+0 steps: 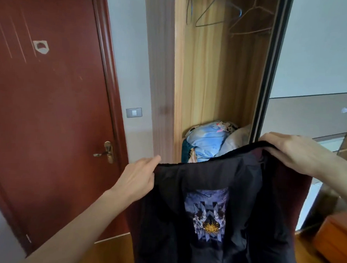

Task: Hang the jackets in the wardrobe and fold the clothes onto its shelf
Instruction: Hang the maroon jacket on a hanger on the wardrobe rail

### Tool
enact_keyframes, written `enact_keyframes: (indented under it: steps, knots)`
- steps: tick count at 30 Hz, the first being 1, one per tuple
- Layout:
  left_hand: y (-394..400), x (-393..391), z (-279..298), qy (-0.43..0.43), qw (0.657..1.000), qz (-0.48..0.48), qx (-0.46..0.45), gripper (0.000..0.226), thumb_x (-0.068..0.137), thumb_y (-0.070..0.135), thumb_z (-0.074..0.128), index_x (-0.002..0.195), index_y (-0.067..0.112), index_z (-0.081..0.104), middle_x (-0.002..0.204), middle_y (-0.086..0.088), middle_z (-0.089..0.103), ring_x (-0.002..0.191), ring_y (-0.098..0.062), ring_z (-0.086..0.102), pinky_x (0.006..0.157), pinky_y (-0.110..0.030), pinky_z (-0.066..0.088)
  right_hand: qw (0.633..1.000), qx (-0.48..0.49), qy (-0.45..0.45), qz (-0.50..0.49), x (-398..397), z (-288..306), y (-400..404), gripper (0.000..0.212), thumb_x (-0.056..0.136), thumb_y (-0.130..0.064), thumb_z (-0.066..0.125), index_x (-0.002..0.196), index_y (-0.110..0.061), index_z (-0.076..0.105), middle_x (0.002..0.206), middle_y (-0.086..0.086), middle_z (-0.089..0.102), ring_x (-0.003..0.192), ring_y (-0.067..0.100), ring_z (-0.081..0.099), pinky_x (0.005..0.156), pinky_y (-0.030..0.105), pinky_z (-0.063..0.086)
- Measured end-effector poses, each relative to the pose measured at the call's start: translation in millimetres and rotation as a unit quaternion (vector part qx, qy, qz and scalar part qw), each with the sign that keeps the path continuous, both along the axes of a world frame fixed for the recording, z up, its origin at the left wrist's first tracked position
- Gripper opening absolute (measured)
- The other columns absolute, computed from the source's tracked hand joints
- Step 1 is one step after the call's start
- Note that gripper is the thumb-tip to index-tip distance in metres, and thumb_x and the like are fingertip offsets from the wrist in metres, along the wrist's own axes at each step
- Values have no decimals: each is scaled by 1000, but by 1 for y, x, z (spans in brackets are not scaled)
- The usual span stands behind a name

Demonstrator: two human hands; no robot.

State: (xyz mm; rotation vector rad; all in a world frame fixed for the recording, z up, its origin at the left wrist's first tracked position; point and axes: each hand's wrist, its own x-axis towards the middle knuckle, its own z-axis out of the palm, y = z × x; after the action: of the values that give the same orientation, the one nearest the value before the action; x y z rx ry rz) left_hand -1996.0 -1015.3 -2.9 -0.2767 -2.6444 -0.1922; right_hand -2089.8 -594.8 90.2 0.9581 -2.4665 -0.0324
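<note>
We're holding the black jacket [215, 204] up in front of the open wardrobe [218, 73], lining side towards us, with a purple printed patch and its gold sun right in the middle. Our left hand [138, 177] pinches the jacket's top edge at the left corner, thumb and fingers closed on the cloth. Our right hand [294, 151] grips the top edge at the right, fingers curled over the fabric. The jacket hangs stretched between both hands, low in the view, below the wire hangers [231, 15] high inside the wardrobe. Down inside the wardrobe sits a heap of blue and pale bedding [208, 141], just behind the jacket's upper edge. A red door [49, 104] stands shut on the left.
</note>
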Motion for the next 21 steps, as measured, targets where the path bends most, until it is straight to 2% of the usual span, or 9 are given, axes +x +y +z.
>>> enact_keyframes:
  steps: [2, 4, 5, 9, 11, 13, 15, 18, 21]
  knots:
    - [17, -8, 1, 4, 1000, -16, 14, 20, 84, 10, 47, 91, 24, 36, 66, 0, 51, 59, -30, 48, 57, -39, 37, 999, -4, -10, -39, -7, -9, 14, 23, 103, -33, 41, 117, -22, 56, 108, 0, 66, 96, 30, 68, 73, 45, 55]
    - [32, -13, 5, 2, 999, -32, 17, 7, 81, 23, 42, 81, 25, 35, 55, 3, 44, 49, -24, 38, 54, -39, 37, 998, -17, -29, -58, -9, -15, 24, 21, 102, -23, 45, 121, -21, 53, 112, 4, 66, 94, 34, 68, 72, 42, 52]
    - [38, -15, 7, 0, 999, -41, 11, 8, 81, 31, 40, 78, 23, 38, 53, 2, 44, 49, -23, 37, 53, -39, 40, 997, -21, -37, -62, -9, -18, 28, 23, 101, -20, 47, 123, -22, 51, 114, 4, 66, 91, 35, 68, 69, 40, 48]
    - [48, -27, 5, 8, 998, -61, -31, 39, 92, 64, 52, 80, 28, 42, 57, 5, 53, 55, -23, 54, 53, -37, 37, 994, -38, -45, -89, -8, -20, 37, 24, 99, -25, 52, 123, -20, 51, 109, 8, 71, 89, 38, 69, 65, 39, 44]
    - [50, -36, 2, 42, 996, -72, -40, 32, 98, 56, 57, 89, 26, 50, 62, -1, 61, 63, -33, 63, 53, -35, 35, 993, -39, -49, -101, -8, -18, 38, 23, 98, -26, 54, 120, -19, 56, 98, 9, 73, 88, 37, 70, 65, 40, 46]
    - [55, -45, 0, 76, 995, -53, -45, 23, 101, 42, 60, 97, 19, 57, 66, -8, 65, 65, -41, 65, 53, -35, 34, 991, -28, -61, -112, -10, -17, 36, 21, 96, -24, 57, 117, -19, 59, 83, 6, 67, 82, 36, 68, 65, 40, 47]
    - [61, -54, 2, 90, 995, -22, -23, 18, 100, 33, 62, 99, 15, 57, 73, -10, 67, 67, -44, 65, 54, -36, 35, 990, -35, -69, -114, -12, -14, 34, 20, 91, -27, 61, 111, -23, 62, 77, 1, 64, 76, 33, 64, 66, 40, 49]
    - [69, -69, 3, 90, 994, 0, 61, 13, 102, 28, 55, 99, 15, 51, 88, -12, 66, 78, -45, 64, 60, -39, 35, 998, -7, -34, -61, -19, -22, 35, 29, 85, -50, 57, 105, -30, 64, 87, -4, 73, 78, 27, 69, 64, 40, 56]
    - [73, -87, 9, 100, 987, 7, 123, 18, 102, 22, 53, 94, 18, 37, 85, -7, 51, 81, -44, 59, 64, -40, 32, 999, 30, -24, 16, -34, -41, 38, 49, 91, -69, 47, 102, -26, 68, 83, -8, 71, 70, 22, 68, 54, 38, 56]
